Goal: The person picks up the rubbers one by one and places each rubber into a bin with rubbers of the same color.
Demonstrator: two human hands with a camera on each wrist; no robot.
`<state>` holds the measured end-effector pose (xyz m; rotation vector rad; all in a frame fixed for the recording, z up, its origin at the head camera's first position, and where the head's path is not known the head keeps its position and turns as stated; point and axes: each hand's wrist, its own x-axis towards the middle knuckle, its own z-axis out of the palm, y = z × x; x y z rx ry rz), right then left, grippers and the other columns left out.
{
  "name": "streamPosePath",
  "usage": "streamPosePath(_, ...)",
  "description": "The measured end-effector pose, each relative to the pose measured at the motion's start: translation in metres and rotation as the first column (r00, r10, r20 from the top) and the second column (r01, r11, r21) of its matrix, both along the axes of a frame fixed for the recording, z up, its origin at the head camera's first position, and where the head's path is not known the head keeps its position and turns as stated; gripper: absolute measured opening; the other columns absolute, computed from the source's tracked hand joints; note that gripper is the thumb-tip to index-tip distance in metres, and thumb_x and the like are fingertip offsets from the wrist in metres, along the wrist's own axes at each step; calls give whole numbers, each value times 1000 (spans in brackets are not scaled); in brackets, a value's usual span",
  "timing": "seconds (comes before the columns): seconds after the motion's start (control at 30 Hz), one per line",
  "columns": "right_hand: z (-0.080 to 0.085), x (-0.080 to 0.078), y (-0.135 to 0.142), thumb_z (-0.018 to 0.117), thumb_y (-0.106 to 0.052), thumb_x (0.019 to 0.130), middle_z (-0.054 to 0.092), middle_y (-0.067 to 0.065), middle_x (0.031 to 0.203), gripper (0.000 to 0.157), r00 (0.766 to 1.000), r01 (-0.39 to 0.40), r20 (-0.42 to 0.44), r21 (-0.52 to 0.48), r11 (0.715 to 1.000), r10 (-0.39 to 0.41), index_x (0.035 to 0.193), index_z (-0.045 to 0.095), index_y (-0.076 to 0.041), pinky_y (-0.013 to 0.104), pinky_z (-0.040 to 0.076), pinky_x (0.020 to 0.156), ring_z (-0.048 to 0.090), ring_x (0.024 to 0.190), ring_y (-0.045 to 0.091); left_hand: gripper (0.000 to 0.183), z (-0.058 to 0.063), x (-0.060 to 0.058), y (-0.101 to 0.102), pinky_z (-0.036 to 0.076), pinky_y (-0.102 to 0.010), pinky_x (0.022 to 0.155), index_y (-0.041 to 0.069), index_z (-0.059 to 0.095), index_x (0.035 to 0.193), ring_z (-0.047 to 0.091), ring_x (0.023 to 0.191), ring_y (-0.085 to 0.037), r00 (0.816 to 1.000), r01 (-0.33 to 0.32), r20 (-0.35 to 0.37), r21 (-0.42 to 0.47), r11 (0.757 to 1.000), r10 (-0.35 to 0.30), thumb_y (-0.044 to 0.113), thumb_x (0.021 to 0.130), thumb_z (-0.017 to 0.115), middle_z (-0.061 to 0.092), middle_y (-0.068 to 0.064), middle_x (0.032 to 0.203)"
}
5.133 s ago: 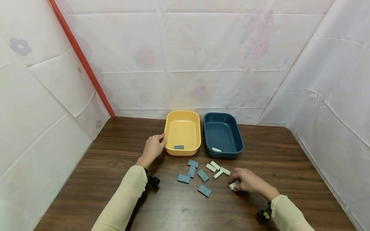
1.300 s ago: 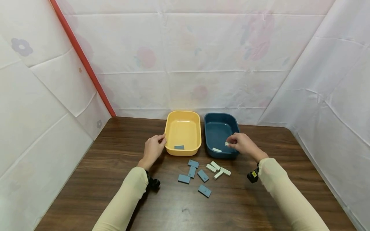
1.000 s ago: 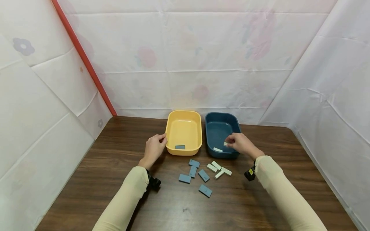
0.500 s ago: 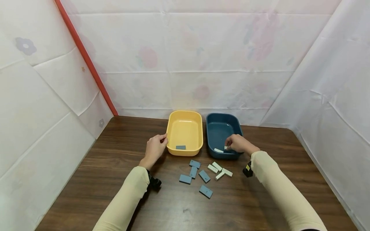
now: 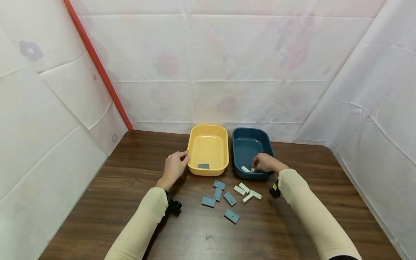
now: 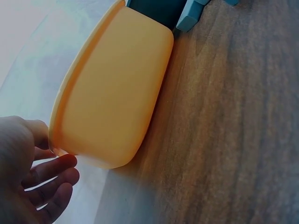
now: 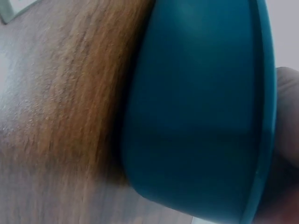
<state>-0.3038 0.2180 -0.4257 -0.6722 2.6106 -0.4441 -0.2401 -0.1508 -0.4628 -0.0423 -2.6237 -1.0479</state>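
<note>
Right hand (image 5: pixel 265 162): one, lowered inside the navy bin (image 5: pixel 248 142); thumb and fingers, so far as I could tell, pinching a white block (image 5: pixel 252 169) near the bin's front end. The right wrist view gave me no fingertips; the bin wall hid them.
Second white block (image 5: pixel 245 169): one, lying in the same bin, just beside.
Left hand (image 5: pixel 174 167): one, pinching the rim of the yellow bin (image 5: pixel 208 146).
Grey-blue block (image 5: pixel 203 166): one, inside the yellow bin.
Table (image 5: pixel 143 151): four loose white blocks (image 5: pixel 239 190), five loose grey-blue blocks (image 5: pixel 232 216), before the bins.
Step in hand, by my judgement: setting the pinched block down. Next move called for: easing the fingers apart, then lifting over the rim without dragging it.
</note>
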Motion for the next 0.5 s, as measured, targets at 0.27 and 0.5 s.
streamPosePath(0.27,-2,3,-2,65,-3,89,69,6,90,7,1000,27,-1,30,999,-27,88,71,-7,34,52,74,62,81,17,32,0,-1,2,45,-28,61,9,67,125,61,72,-21,1000,1,17,4,1000,-1,19,95,60,73,-12,103)
streamPosePath(0.5,-4,5,-2,66,-1,86,71,5,88,11,997,24,-67,28,999,-22,84,73,-8,37,54,75,64,81,19,32,0,-2,1,44,-28,60,9,67,125,59,71,-21,1000,-6,22,10,1000,6,19,95,60,73,-13,102)
